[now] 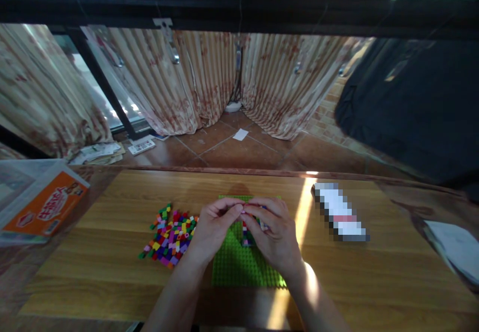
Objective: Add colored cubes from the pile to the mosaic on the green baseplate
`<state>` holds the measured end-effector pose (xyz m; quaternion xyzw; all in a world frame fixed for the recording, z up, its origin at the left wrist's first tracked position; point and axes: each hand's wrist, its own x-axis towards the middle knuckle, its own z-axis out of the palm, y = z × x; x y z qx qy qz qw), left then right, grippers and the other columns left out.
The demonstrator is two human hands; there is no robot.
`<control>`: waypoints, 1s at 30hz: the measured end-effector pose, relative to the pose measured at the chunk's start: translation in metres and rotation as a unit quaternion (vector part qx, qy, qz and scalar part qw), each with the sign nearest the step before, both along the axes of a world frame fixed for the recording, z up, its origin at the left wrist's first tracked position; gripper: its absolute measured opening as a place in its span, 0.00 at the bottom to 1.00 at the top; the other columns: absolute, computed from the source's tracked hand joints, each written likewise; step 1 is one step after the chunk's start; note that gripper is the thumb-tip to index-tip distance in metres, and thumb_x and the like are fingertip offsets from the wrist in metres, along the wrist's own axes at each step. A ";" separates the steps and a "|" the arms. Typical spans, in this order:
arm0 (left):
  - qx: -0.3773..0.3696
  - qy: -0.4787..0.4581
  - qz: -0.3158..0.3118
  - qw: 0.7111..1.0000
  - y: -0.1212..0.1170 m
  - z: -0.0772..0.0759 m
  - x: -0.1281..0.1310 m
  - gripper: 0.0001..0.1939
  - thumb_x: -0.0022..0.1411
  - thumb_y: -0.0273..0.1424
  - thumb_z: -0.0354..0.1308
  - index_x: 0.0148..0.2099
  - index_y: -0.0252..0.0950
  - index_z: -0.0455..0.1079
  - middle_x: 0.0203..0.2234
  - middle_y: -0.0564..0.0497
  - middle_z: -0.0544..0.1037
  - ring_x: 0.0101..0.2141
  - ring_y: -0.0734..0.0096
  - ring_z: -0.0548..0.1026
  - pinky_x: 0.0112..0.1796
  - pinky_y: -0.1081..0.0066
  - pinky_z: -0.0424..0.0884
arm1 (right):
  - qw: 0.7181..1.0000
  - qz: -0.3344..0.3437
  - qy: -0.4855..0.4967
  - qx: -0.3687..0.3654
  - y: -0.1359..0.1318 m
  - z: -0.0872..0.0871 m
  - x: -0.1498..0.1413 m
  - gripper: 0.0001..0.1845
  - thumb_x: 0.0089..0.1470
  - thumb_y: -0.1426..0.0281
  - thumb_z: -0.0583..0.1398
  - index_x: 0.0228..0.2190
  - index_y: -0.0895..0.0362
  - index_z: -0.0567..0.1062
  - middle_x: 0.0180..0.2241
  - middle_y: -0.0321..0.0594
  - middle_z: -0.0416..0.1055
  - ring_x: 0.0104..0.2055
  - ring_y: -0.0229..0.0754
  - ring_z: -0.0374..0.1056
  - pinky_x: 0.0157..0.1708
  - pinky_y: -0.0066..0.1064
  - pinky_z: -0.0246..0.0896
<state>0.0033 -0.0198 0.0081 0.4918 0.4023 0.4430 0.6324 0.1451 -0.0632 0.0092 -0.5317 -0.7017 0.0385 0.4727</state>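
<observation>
Head view, only one available.

Both hands meet over the upper half of the green studded baseplate (228, 267), which lies flat on the wooden table (348, 287). Left hand (211, 227) comes in from the left, right hand (276, 232) from the right; thumbs and index fingers come together at one spot.

Grip: narrow on both sides. Fingertips are pinched on a small pinkish-red piece (244, 211), probably a toy brick. Mostly covered by fingers, so can't call its exact shape or long axis, nor which hand carries more of it.

Key relation: the multicoloured brick assembly (246, 237) sits on the baseplate just on the wearer's side of the pinch and a bit to the right, partly under the right hand. Right hand is clearly the nearer one. Visible left edge of the assembly runs roughly away from the wearer, in line with the plate's sides; the rest is hidden, so true long axis unknown. Can't tell if it's pressed onto the studs or just resting.

Loose brick pile (170, 242) is on the table left of the baseplate, partly behind the left forearm, so that's left-hand side. Mixed colours, no order.

Right of the baseplate: a sunlight strip across the wood, then a pixelated object (340, 213) lying slantwise, identity not readable. Orange-labelled plastic package (48, 205) at far left, well apart from the hands.
</observation>
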 end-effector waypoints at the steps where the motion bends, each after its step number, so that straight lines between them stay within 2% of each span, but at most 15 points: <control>1: 0.007 0.008 0.002 1.000 0.000 0.000 0.000 0.11 0.53 0.36 0.64 0.36 0.35 0.78 0.30 0.50 0.80 0.32 0.71 0.75 0.37 0.71 0.73 | 1.000 0.000 0.004 -0.006 -0.001 0.001 0.001 0.07 0.58 0.67 0.61 0.38 0.47 0.78 0.39 0.38 0.76 0.41 0.44 0.70 0.43 0.43 0.63; 5: 0.015 0.034 0.017 0.999 0.003 -0.003 0.001 0.14 0.55 0.38 0.62 0.39 0.34 0.77 0.29 0.50 0.80 0.31 0.71 0.76 0.37 0.70 0.73 | 0.997 -0.032 0.058 -0.049 -0.002 0.001 0.013 0.06 0.57 0.66 0.61 0.35 0.48 0.80 0.40 0.39 0.75 0.43 0.44 0.70 0.45 0.43 0.65; 10: 0.034 0.112 0.063 0.991 0.008 -0.014 -0.002 0.11 0.54 0.34 0.60 0.38 0.33 0.76 0.29 0.51 0.80 0.29 0.71 0.76 0.35 0.72 0.72 | 0.974 -0.065 0.186 -0.111 0.001 -0.011 0.036 0.03 0.52 0.65 0.64 0.31 0.48 0.80 0.40 0.38 0.73 0.45 0.44 0.69 0.46 0.41 0.66; 16: 0.071 0.185 0.054 0.979 0.009 -0.022 -0.001 0.12 0.57 0.34 0.58 0.41 0.35 0.77 0.33 0.49 0.81 0.34 0.68 0.77 0.38 0.70 0.71 | 0.964 -0.059 0.172 -0.192 0.004 -0.018 0.037 0.04 0.50 0.63 0.66 0.30 0.47 0.81 0.43 0.39 0.72 0.47 0.46 0.68 0.50 0.44 0.63; 23: 0.077 0.174 0.012 0.982 0.005 -0.021 0.005 0.13 0.58 0.33 0.57 0.44 0.36 0.76 0.38 0.48 0.82 0.38 0.66 0.78 0.41 0.68 0.73 | 0.966 -0.044 0.161 -0.196 0.011 -0.019 0.029 0.06 0.49 0.62 0.66 0.29 0.49 0.81 0.44 0.41 0.71 0.48 0.47 0.67 0.51 0.45 0.62; 27: 0.074 0.176 0.001 0.982 0.004 -0.018 0.006 0.12 0.58 0.31 0.57 0.43 0.35 0.76 0.38 0.48 0.82 0.39 0.66 0.79 0.42 0.68 0.73 | 0.962 -0.049 0.176 -0.205 0.014 -0.020 0.029 0.06 0.47 0.63 0.66 0.29 0.51 0.80 0.42 0.41 0.73 0.46 0.46 0.69 0.48 0.42 0.64; 30: 0.068 0.178 -0.002 0.982 0.004 -0.017 0.006 0.12 0.58 0.31 0.57 0.43 0.35 0.76 0.38 0.48 0.82 0.39 0.66 0.79 0.42 0.69 0.74 | 0.949 -0.052 0.200 -0.237 0.014 -0.019 0.029 0.09 0.47 0.63 0.65 0.31 0.53 0.78 0.39 0.40 0.75 0.41 0.45 0.71 0.42 0.38 0.67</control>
